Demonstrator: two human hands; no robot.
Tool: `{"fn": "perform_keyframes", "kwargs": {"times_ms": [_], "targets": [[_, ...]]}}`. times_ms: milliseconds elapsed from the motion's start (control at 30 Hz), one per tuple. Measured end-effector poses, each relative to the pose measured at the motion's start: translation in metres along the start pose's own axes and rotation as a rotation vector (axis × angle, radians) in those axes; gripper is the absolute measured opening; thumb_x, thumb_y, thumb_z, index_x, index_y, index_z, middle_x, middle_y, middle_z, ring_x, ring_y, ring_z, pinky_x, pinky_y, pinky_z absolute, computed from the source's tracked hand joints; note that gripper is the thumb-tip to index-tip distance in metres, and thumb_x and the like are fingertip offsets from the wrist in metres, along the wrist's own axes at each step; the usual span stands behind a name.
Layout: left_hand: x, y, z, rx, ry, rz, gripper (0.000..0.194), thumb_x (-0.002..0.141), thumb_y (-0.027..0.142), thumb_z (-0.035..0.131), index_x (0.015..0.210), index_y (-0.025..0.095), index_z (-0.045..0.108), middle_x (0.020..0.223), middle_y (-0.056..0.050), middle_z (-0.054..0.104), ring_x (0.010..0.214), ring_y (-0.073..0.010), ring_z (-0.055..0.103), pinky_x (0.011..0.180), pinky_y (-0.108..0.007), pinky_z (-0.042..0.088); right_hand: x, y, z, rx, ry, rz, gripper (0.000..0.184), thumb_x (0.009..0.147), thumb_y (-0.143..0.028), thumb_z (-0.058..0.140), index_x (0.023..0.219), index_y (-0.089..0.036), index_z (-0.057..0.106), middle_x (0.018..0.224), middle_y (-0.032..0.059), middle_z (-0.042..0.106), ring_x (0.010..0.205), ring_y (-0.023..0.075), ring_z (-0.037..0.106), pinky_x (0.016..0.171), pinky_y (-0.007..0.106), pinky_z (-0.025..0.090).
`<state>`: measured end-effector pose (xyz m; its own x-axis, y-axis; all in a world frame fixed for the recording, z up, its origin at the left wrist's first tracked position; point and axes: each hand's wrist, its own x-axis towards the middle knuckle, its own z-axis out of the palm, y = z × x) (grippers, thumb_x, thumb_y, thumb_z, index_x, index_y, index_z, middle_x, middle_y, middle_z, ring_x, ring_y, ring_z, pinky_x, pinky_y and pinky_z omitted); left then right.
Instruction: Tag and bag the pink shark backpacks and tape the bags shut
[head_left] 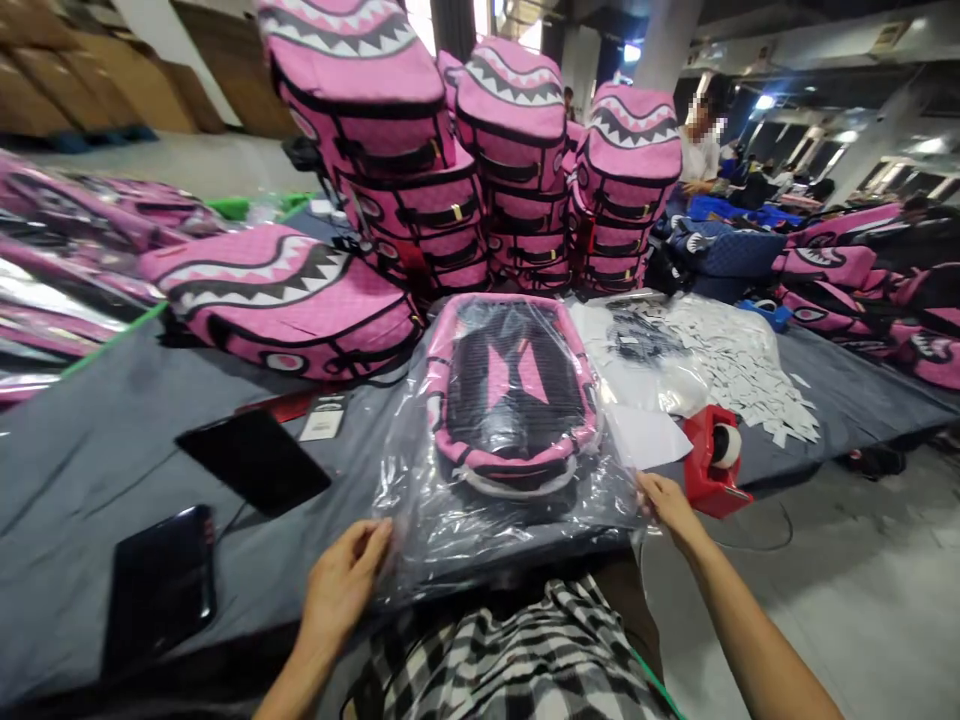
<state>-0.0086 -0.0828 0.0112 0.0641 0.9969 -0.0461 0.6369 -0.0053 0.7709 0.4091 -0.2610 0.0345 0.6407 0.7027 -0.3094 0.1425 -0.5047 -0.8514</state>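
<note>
A pink and black backpack lies flat inside a clear plastic bag on the grey-covered table in front of me. Its black ribbed panel with a pink emblem faces up. The bag's open-looking lower part spreads toward my body. My left hand pinches the bag's left edge between thumb and fingers. On the other side, my right hand grips the right edge of the plastic near its corner.
Stacked pink shark-mouth backpacks stand behind, with another backpack lying at left. A red tape dispenser and a heap of white tags are at right. A black tablet and a dark flat panel lie left. A person stands beyond.
</note>
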Motion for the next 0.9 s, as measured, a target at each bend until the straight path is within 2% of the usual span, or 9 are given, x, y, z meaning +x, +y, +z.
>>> {"fn": "perform_keyframes", "kwargs": {"times_ms": [100, 200, 333, 433, 567, 667, 733, 833, 900], "targets": [[-0.006, 0.004, 0.002, -0.229, -0.041, -0.104, 0.056, 0.067, 0.076, 0.052, 0.072, 0.021, 0.064, 0.053, 0.001, 0.063, 0.047, -0.0184, 0.059, 0.050, -0.028, 0.047, 0.000, 0.001, 0.000, 0.003, 0.040, -0.068, 0.062, 0.060, -0.083, 0.061, 0.065, -0.021, 0.053, 0.050, -0.0037, 0.049, 0.045, 0.0123, 0.044, 0.041, 0.024, 0.035], [-0.011, -0.002, -0.002, -0.423, -0.018, -0.201, 0.065, 0.063, 0.081, 0.053, 0.084, 0.020, 0.061, 0.051, 0.003, 0.058, 0.040, -0.0175, 0.055, 0.043, -0.028, 0.042, 0.002, 0.012, -0.007, 0.035, 0.092, -0.072, 0.064, 0.058, -0.085, 0.063, 0.062, -0.022, 0.051, 0.048, -0.0042, 0.045, 0.043, 0.0111, 0.041, 0.040, 0.023, 0.034], [-0.015, -0.012, -0.007, -0.446, 0.026, -0.212, 0.062, 0.063, 0.074, 0.064, 0.095, 0.021, 0.057, 0.052, 0.008, 0.055, 0.039, -0.0144, 0.053, 0.041, -0.025, 0.039, 0.009, 0.019, -0.016, 0.116, -0.006, 0.122, 0.072, 0.055, -0.091, 0.060, 0.070, -0.021, 0.060, 0.054, 0.0021, 0.056, 0.043, 0.0148, 0.047, 0.036, 0.025, 0.032], [-0.019, -0.018, -0.011, -0.503, 0.028, -0.206, 0.059, 0.057, 0.064, 0.077, 0.092, 0.020, 0.058, 0.051, 0.011, 0.053, 0.038, -0.0099, 0.048, 0.041, -0.021, 0.036, 0.005, 0.016, -0.022, 0.119, -0.092, 0.109, 0.065, 0.047, -0.081, 0.075, 0.067, -0.020, 0.063, 0.058, 0.0042, 0.060, 0.049, 0.0164, 0.051, 0.038, 0.026, 0.035], [-0.017, -0.024, -0.019, -0.577, -0.073, -0.254, 0.063, 0.057, 0.071, 0.074, 0.085, 0.016, 0.061, 0.057, 0.001, 0.064, 0.041, -0.0135, 0.055, 0.042, -0.025, 0.043, 0.000, 0.013, -0.027, 0.109, -0.043, 0.072, 0.063, 0.043, -0.073, 0.084, 0.055, -0.021, 0.051, 0.044, -0.0050, 0.042, 0.040, 0.0090, 0.036, 0.038, 0.022, 0.027], [-0.013, -0.024, -0.021, -0.600, -0.159, -0.287, 0.066, 0.056, 0.070, 0.076, 0.092, 0.016, 0.062, 0.066, -0.003, 0.070, 0.052, -0.0190, 0.066, 0.047, -0.028, 0.050, 0.002, 0.012, -0.025, 0.203, -0.102, 0.149, 0.066, 0.049, -0.080, 0.079, 0.072, -0.021, 0.063, 0.059, 0.0016, 0.062, 0.050, 0.0158, 0.056, 0.045, 0.025, 0.041], [-0.013, -0.022, -0.020, -0.597, -0.192, -0.300, 0.068, 0.054, 0.067, 0.078, 0.095, 0.016, 0.062, 0.059, 0.001, 0.066, 0.046, -0.0159, 0.061, 0.042, -0.024, 0.045, 0.004, 0.010, -0.018, 0.205, -0.157, 0.170, 0.071, 0.051, -0.081, 0.076, 0.083, -0.019, 0.068, 0.068, 0.0064, 0.069, 0.058, 0.0203, 0.063, 0.049, 0.028, 0.046], [-0.015, -0.019, -0.018, -0.618, -0.151, -0.340, 0.073, 0.049, 0.063, 0.084, 0.099, 0.015, 0.063, 0.052, 0.007, 0.059, 0.036, -0.0074, 0.044, 0.035, -0.017, 0.030, 0.006, 0.013, -0.006, 0.141, -0.123, 0.061, 0.063, 0.053, -0.077, 0.078, 0.064, -0.018, 0.061, 0.046, -0.0016, 0.052, 0.040, 0.0114, 0.044, 0.040, 0.023, 0.032], [-0.016, -0.021, -0.020, -0.644, -0.156, -0.381, 0.078, 0.047, 0.063, 0.086, 0.103, 0.014, 0.064, 0.052, 0.007, 0.058, 0.035, -0.0049, 0.038, 0.034, -0.016, 0.026, 0.008, 0.019, -0.002, 0.142, -0.083, -0.010, 0.063, 0.053, -0.077, 0.079, 0.058, -0.019, 0.056, 0.042, -0.0056, 0.042, 0.036, 0.0073, 0.032, 0.036, 0.022, 0.024]]}}
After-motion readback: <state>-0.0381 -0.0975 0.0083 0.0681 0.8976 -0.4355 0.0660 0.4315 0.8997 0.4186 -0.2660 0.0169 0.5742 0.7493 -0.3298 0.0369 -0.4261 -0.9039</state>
